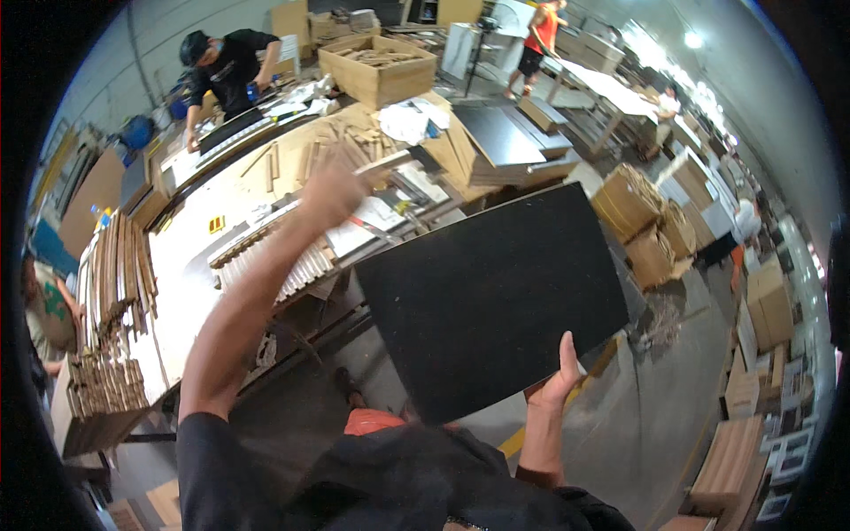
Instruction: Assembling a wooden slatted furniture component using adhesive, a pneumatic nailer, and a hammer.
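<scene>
Panel (pixel 496 292), black and rectangular, is clasped between thumb and fingers of the right hand (pixel 553 387); beside a pale strip (pixel 387 164), the left hand's (pixel 335 196) blurred fingers hide their opening and hold.

blk rect. panel (pixel 491 296), held askew, gripped at btm edge.

Reference part: black panel (pixel 496 292). The right hand (pixel 556 384) grips its lower edge, thumb on the face. The left hand (pixel 335 190), blurred, is raised beyond the panel's upper-left corner. Worktable (pixel 188 252): left of panel. Cardboard boxes (pixel 627 203): right. Wooden crate (pixel 403 84): beyond.
</scene>
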`<state>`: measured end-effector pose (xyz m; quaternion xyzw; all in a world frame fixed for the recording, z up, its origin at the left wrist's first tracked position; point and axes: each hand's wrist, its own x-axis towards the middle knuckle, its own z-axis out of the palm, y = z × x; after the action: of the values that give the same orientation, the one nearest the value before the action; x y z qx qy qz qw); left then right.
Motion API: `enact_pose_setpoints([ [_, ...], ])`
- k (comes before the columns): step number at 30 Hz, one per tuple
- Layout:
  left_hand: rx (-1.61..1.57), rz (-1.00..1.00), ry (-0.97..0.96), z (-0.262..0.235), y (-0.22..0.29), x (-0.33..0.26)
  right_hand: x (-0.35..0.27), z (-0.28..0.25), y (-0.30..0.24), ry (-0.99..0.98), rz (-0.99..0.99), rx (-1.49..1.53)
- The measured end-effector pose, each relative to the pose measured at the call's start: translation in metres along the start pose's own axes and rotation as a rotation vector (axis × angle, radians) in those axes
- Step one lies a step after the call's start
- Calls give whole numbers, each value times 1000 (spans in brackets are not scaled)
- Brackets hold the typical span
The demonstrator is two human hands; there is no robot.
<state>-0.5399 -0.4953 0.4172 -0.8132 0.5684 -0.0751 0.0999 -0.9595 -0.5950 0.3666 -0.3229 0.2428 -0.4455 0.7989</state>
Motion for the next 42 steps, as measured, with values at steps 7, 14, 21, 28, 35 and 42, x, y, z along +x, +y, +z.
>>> enact_pose_setpoints([
  [7,-573,939,679,-85,229,-4,12,-30,24,-93,-60,-16],
  [14,-82,-393,-197,-55,-29,41,-13,-37,-1,-163,-227,16],
  [21,-1785,-524,-254,62,140,-118,11,-49,-1,-185,-153,138],
  [28,-3296,-286,-593,54,228,-149,110,-28,54,-877,-21,444],
  [35,-2727,-861,199,62,189,-158,103,14,84,-601,189,349],
  [42,-2731,-792,347,68,179,-167,71,-22,42,-446,221,184],
])
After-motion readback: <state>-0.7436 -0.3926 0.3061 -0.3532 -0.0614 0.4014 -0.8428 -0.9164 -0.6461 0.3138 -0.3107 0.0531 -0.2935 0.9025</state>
